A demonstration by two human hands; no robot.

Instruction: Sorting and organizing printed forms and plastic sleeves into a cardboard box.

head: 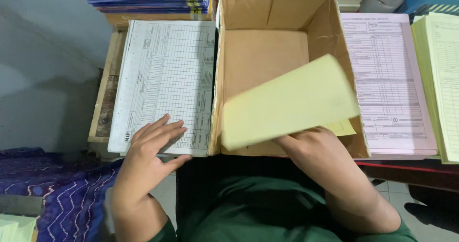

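risk: pale yellow paper sheet (289, 103), blurred and tilted over the open brown cardboard box (287, 41), is pinched only at its near edge by your right hand (311, 144), so it could slide off, while your left hand (155, 144) lies fingers spread on the white gridded form stack (167, 75).

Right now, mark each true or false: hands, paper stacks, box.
1. The left hand lies flat on the white gridded form stack. True.
2. The right hand holds a pink sheet. False: it holds a yellow sheet, blurred, over the cardboard box.
3. The box is packed full of paper. False: its bare floor shows.
4. A pink form stack lies right of the box. True.
5. The box is closed. False: it is open on top.
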